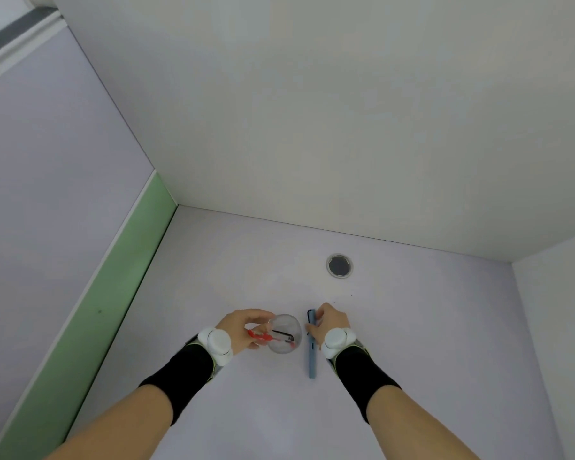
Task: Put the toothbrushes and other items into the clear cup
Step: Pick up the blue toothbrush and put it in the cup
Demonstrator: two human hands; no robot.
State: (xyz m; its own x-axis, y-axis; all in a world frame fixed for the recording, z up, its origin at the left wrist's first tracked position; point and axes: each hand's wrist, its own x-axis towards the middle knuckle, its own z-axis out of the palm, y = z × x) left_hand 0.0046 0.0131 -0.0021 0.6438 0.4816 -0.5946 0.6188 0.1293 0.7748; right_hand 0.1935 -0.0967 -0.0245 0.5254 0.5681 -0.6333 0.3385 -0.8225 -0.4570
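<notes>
Cup (284, 333), clear, gripped by left hand (238, 328); right hand (329, 322) grips blue toothbrush (312, 353).

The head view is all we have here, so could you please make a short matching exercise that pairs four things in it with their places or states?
Things:
1. clear cup
2. blue toothbrush
3. red item
4. round drain

Places or states:
A. set in the surface, beyond both hands
B. flat on the surface under the right hand
C. between the two hands
D. at the left hand, reaching into the cup

Pairs: 1-C, 2-B, 3-D, 4-A
</notes>
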